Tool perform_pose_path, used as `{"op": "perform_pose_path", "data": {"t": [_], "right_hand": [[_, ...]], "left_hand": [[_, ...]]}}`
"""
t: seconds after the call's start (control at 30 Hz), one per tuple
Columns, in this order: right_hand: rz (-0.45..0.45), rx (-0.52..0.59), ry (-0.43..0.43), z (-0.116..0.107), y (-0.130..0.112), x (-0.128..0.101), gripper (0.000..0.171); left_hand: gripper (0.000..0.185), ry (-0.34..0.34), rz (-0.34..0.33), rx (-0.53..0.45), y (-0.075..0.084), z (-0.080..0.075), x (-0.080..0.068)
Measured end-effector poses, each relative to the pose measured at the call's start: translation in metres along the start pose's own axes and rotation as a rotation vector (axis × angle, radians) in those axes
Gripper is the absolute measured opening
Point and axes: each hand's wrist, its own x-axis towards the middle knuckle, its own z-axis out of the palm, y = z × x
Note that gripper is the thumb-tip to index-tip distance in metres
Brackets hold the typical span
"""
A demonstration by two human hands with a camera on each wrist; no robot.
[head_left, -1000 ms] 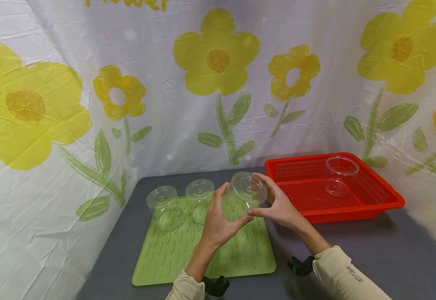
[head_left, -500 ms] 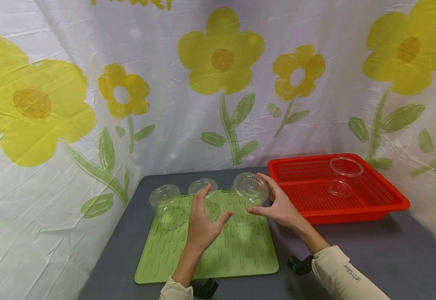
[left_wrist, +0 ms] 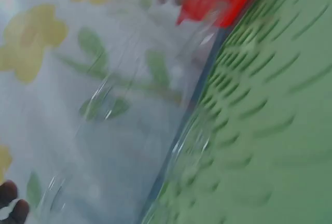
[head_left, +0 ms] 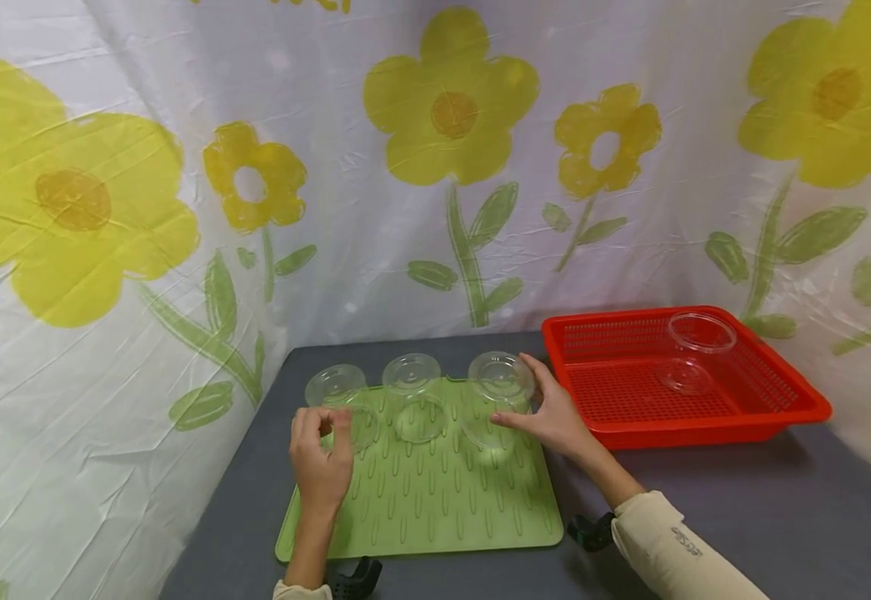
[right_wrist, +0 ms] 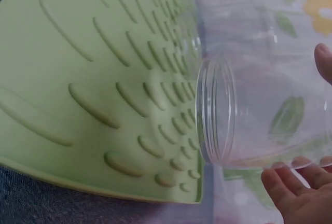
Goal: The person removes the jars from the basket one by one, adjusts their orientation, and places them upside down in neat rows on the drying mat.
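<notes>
Three clear plastic jars stand mouth-down in a row along the back of the green ridged mat [head_left: 443, 508]. My right hand [head_left: 555, 417] holds the right-hand jar [head_left: 501, 379], thumb in front and fingers on its far right side. In the right wrist view, that jar's threaded rim [right_wrist: 212, 112] meets the mat, and my fingers [right_wrist: 298, 185] lie along its wall. My left hand [head_left: 321, 458], fingers bent and nothing seen in its grasp, is in front of the left jar [head_left: 335, 385]. Between these two stands the middle jar [head_left: 411, 375]. The left wrist view is blurred.
A red perforated basket [head_left: 705, 429] sits to the right of the mat on the dark grey tabletop [head_left: 705, 508]. Inside it stands another clear jar [head_left: 701, 333] with its mouth up. A white curtain [head_left: 345, 250] printed with yellow flowers hangs behind and beside the table.
My left hand has left the right-hand jar and moved left, past the middle jar, to the left one. The right-hand jar has gone from tilted to upright; my right hand stays at it.
</notes>
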Motion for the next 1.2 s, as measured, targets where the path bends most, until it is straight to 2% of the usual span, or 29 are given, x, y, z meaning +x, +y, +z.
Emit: {"op": "perform_pose_path", "data": {"t": [0.07,0.17,0.3,0.4,0.53,0.63,0.7,0.8,1.0,1.2], "right_hand": [[0.019,-0.037,0.009,0.003,0.001,0.003,0.111],[0.031,-0.067,0.019,0.006,0.003,0.007,0.111],[0.052,-0.094,0.020,0.009,0.005,0.015,0.112],[0.067,-0.113,0.015,0.013,0.005,0.019,0.113],[0.068,-0.143,0.015,0.018,0.004,0.025,0.114],[0.066,-0.152,0.023,0.022,0.006,0.029,0.115],[0.061,-0.156,0.030,0.024,0.008,0.031,0.114],[0.060,-0.163,0.045,0.025,0.012,0.034,0.113],[0.076,-0.157,0.046,0.025,0.016,0.036,0.113],[0.074,-0.171,0.018,0.028,0.015,0.039,0.115]], "left_hand": [[0.028,-0.025,-0.066,0.024,-0.007,-0.012,0.002],[0.031,-0.083,-0.169,0.113,-0.016,-0.028,0.003],[0.029,-0.210,-0.296,0.251,-0.021,-0.043,-0.002],[0.024,-0.386,-0.380,0.336,-0.026,-0.053,-0.010],[0.025,-0.664,-0.506,0.445,-0.036,-0.064,-0.021],[0.035,-0.831,-0.586,0.457,-0.042,-0.068,-0.028],[0.045,-0.897,-0.621,0.426,-0.044,-0.070,-0.032],[0.053,-0.940,-0.631,0.377,-0.046,-0.070,-0.035],[0.054,-0.927,-0.616,0.333,-0.042,-0.070,-0.036],[0.052,-0.916,-0.611,0.339,-0.041,-0.073,-0.035]]}}
